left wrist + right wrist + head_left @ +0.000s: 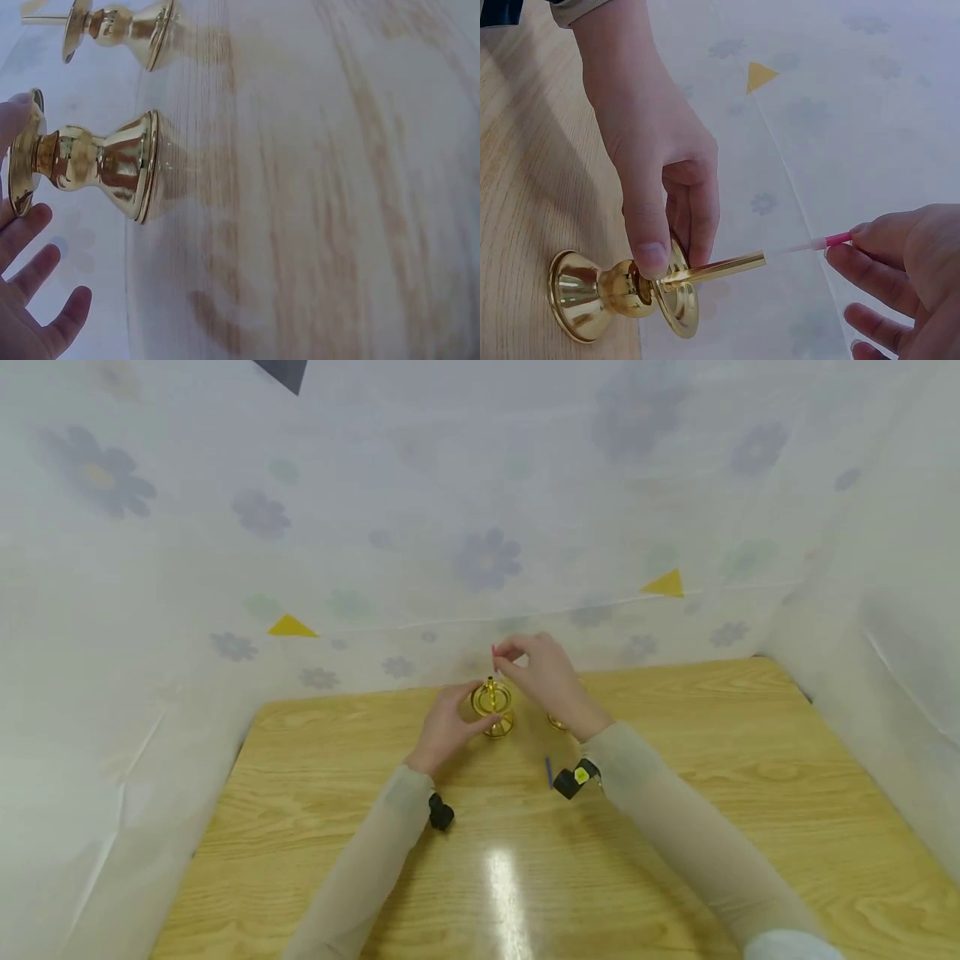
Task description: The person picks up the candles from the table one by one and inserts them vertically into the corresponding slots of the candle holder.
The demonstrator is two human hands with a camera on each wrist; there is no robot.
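White plastic sheeting (480, 485), printed with faded flowers and marked by two yellow triangles, enclosing three sides of the work area. Wooden table (675, 827), light grain, glare patch near the front edge. Two sleeved forearms, each with a small black wrist unit. Left hand (447, 723): thumb and forefinger pressed onto the drip pan of a brass candlestick (492, 706), remaining fingers spread loose beside the stem; base flat on the table near the far edge, upright, with a narrow brass tube rising from the pan. Right hand (546, 675): thumb and fingertips pinching the pink end of a thin taper (810, 244), pale and almost translucent along its length, its far tip just at or inside the tube mouth; not possible to tell which. Second brass candlestick (120, 30), just behind the right wrist, standing apart from the first, untouched. Small dark blue stick (548, 771), lying on the table near the right wrist, identity unclear. Risks, as judged: taper slender and likely to bend or snap if pushed off-axis against the tube rim; held candlestick liable to tip if the steadying pinch slackens; right wrist close enough to knock the second candlestick.
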